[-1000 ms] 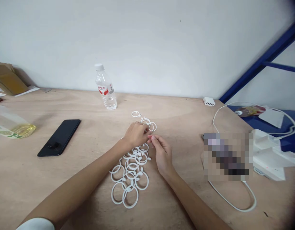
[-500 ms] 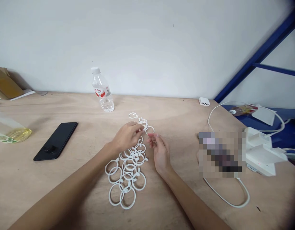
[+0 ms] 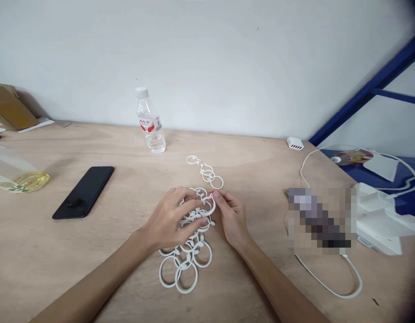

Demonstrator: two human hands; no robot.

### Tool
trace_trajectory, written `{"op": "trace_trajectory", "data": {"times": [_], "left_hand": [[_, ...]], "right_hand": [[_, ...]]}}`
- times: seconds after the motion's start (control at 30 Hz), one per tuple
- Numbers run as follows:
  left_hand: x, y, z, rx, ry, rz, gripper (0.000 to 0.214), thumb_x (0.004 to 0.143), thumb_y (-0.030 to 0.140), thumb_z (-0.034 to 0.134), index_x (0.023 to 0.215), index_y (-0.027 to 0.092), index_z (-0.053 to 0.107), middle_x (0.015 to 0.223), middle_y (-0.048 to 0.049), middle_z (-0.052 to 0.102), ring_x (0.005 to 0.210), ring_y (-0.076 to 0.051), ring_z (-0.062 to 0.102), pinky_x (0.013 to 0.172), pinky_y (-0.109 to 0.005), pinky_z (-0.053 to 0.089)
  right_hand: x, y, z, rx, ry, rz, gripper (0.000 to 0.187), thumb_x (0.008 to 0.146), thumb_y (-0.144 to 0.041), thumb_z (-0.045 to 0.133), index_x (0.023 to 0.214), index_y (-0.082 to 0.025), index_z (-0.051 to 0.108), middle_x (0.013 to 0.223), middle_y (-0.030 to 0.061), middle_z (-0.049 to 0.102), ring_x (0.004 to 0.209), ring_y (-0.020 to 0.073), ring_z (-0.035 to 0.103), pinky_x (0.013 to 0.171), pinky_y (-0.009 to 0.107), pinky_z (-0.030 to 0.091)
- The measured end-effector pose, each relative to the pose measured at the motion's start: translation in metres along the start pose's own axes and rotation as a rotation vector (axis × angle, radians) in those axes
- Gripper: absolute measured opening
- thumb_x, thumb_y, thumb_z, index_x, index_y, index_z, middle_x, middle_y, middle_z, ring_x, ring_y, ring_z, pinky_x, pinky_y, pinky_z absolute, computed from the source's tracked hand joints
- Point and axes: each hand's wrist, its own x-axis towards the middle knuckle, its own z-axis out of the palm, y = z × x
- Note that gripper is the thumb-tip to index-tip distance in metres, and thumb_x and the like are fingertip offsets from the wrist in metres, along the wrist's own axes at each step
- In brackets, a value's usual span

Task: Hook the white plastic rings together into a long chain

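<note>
White plastic rings with small leaf-shaped tabs (image 3: 186, 278) lie overlapping in a long pile on the wooden table. My right hand (image 3: 231, 220) is at the pile's far right side, thumb and forefinger pinched on the tab of one white ring (image 3: 212, 207). Over the middle of the pile spreads my left hand (image 3: 175, 217), thumb and fingers apart and close to that same ring; whether they touch it I cannot tell. It covers some of the rings beneath. Just beyond both hands, a smaller group of rings (image 3: 217, 182) lies in a line, with one ring (image 3: 193, 160) at its far end.
A water bottle (image 3: 152, 128) stands near the wall. To the left are a black phone (image 3: 84, 193), a clear bottle with yellow liquid (image 3: 28, 180) and a cardboard box (image 3: 12, 107). On the right lie a blurred-out device, a white cable (image 3: 328, 287) and a white charger (image 3: 376, 224).
My left hand has drawn back from the far small group to the main pile and spread its fingers. My right hand now pinches a ring's tab. The view has shifted slightly.
</note>
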Motion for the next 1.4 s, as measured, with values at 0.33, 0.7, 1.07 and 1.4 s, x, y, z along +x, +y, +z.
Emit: {"op": "trace_trajectory", "data": {"times": [0.33,0.7,1.07,1.4], "left_hand": [[0.004,0.0,0.007,-0.236,-0.016,-0.355,0.029,0.083,0.039,0.066,0.103,0.02,0.068,0.105,-0.0078,0.07,0.097,-0.022,0.063,0.088,-0.035,0.048],[0.005,0.001,0.0,-0.343,-0.075,-0.295,0.02,0.088,0.03,0.06,0.101,0.017,0.069,0.101,-0.0079,0.069,0.094,-0.019,0.062,0.084,-0.028,0.048],[0.003,-0.008,0.002,-0.171,-0.016,-0.278,0.03,0.083,0.033,0.066,0.109,0.018,0.068,0.109,-0.0088,0.066,0.101,-0.022,0.06,0.09,-0.035,0.047],[0.043,-0.019,-0.01,-0.006,-0.291,-0.196,0.029,0.093,0.038,0.049,0.09,0.022,0.073,0.098,-0.0032,0.07,0.096,-0.02,0.059,0.093,-0.038,0.037]], "right_hand": [[-0.007,0.0,0.006,-0.04,-0.065,0.052,0.02,0.072,-0.04,0.073,0.078,-0.021,0.075,0.077,0.0032,0.074,0.072,0.0184,0.065,0.067,0.031,0.052],[-0.009,-0.006,0.005,-0.138,-0.113,-0.021,0.028,0.078,-0.036,0.067,0.056,-0.019,0.068,0.064,-0.0012,0.06,0.063,0.0131,0.054,0.06,0.026,0.043],[-0.005,0.0,0.0,-0.198,-0.039,-0.109,0.018,0.079,-0.034,0.064,0.075,-0.02,0.075,0.075,0.002,0.069,0.072,0.0172,0.06,0.069,0.031,0.046],[0.011,0.003,-0.012,-0.383,0.225,-0.158,0.028,0.083,-0.04,0.057,0.078,-0.017,0.072,0.073,0.0033,0.068,0.072,0.0181,0.059,0.07,0.031,0.043]]}}
